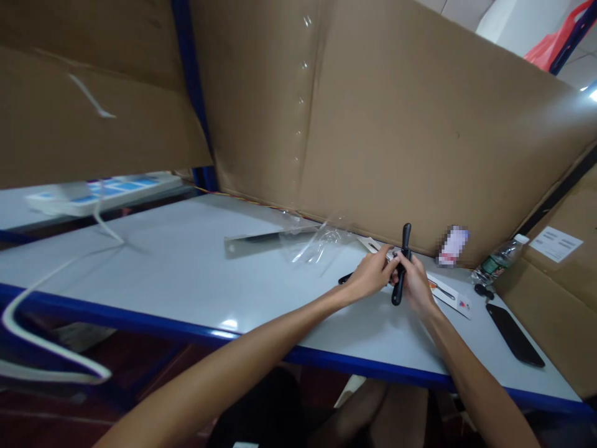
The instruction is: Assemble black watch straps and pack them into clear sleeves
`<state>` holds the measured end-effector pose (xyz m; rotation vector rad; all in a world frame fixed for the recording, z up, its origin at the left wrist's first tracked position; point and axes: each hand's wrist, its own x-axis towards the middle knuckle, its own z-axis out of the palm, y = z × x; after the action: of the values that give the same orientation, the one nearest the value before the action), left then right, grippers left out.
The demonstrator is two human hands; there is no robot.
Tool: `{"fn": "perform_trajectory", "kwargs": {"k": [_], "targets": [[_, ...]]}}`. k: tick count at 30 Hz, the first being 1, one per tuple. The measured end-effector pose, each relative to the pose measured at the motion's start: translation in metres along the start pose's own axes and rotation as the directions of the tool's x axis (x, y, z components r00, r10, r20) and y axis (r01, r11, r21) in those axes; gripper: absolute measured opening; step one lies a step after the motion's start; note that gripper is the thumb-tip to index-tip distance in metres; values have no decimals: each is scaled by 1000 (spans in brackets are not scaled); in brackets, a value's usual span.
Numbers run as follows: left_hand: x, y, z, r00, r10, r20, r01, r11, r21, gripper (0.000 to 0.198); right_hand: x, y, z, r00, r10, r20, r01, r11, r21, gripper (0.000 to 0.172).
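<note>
My right hand (pixel 417 283) is closed around a black-handled tool (pixel 398 294), whose rounded black ends stick out above and below the fingers. My left hand (pixel 372 272) is pinched against the same place, its fingertips meeting those of the right. From under the left hand another black handle end (pixel 345 279) pokes out to the left; whether it belongs to the same tool I cannot tell. Just right of the right hand, a white card (pixel 461 306) with a slim dark and orange item lies on the table. A pale card edge (pixel 368 244) shows behind the left hand.
Crumpled clear plastic (pixel 321 242) and a long flat dark strip (pixel 261 237) lie along the back of the white table (pixel 186 261). At right are a water bottle (pixel 499 261), a small black object (pixel 484 292) and a black phone (pixel 514 336). Cardboard walls (pixel 396 124) enclose the back.
</note>
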<state>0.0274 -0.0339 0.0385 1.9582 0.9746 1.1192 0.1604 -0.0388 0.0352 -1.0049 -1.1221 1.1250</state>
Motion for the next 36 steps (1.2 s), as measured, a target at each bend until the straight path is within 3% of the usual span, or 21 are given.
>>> {"fn": "perform_trajectory", "kwargs": {"k": [4, 10, 15, 23, 25, 28, 31, 36], "targets": [[-4, 2, 5, 997, -32, 74, 40, 994, -105, 43, 0, -1, -2, 999, 22, -38, -23, 999, -34, 44], [-9, 3, 7, 962, -129, 242, 161, 980, -114, 63, -2, -2, -4, 989, 124, 80, -114, 987, -116, 46], [-7, -2, 7, 973, -135, 185, 150, 986, -70, 61, 6, 3, -8, 997, 70, 22, -65, 982, -177, 50], [4, -14, 15, 979, -163, 123, 186, 958, -217, 49, 11, 5, -12, 997, -39, -63, 23, 972, -233, 48], [4, -11, 14, 961, -210, 178, 263, 892, -368, 46, 9, 4, -11, 997, -25, -74, 10, 979, -203, 46], [4, -5, 9, 909, -246, 338, 410, 678, -610, 39, 6, 1, -10, 997, 3, -83, -13, 993, -114, 45], [5, -6, 6, 865, -213, 454, 495, 513, -701, 36, 4, -1, -8, 994, 3, -107, -9, 998, -60, 45], [8, -14, 10, 818, -288, 499, 573, 489, -657, 57, -1, -2, -4, 1000, 19, -2, -19, 999, -32, 45]]}}
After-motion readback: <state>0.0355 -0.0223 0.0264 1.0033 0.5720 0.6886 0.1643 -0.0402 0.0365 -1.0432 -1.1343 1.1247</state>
